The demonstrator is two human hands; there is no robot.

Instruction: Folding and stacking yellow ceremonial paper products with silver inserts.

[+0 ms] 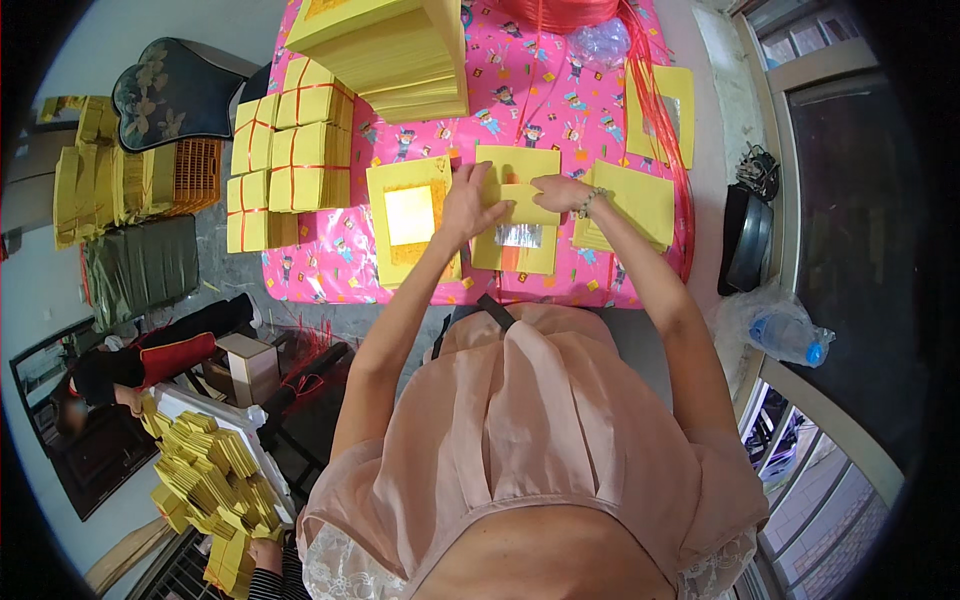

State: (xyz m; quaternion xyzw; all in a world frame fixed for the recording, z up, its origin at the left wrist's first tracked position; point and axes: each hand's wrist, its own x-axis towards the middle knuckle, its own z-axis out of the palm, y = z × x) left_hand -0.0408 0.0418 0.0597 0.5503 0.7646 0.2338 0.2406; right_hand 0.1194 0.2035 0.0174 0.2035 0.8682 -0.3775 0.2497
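Observation:
In front of me on the pink patterned tablecloth lies a sheet of yellow paper (540, 165) with a silver patch near its lower part. A fold runs across its middle. My left hand (467, 207) rests on the sheet's left edge, thumb and fingers spread. At the right end of the fold, my right hand (565, 194), with a beaded bracelet at the wrist, has its fingers closed on the paper. Just left is a yellow sheet with a gold square (409, 216). To the right sits a fanned stack of yellow paper (630, 205), partly under my right forearm.
Bundles tied with red string (310, 165) stand at the table's left, beside a tall yellow paper stack (400, 60). Red plastic strips (650, 90) hang down the right side. At lower left, other people handle yellow paper piles (210, 465). A window frame borders the right.

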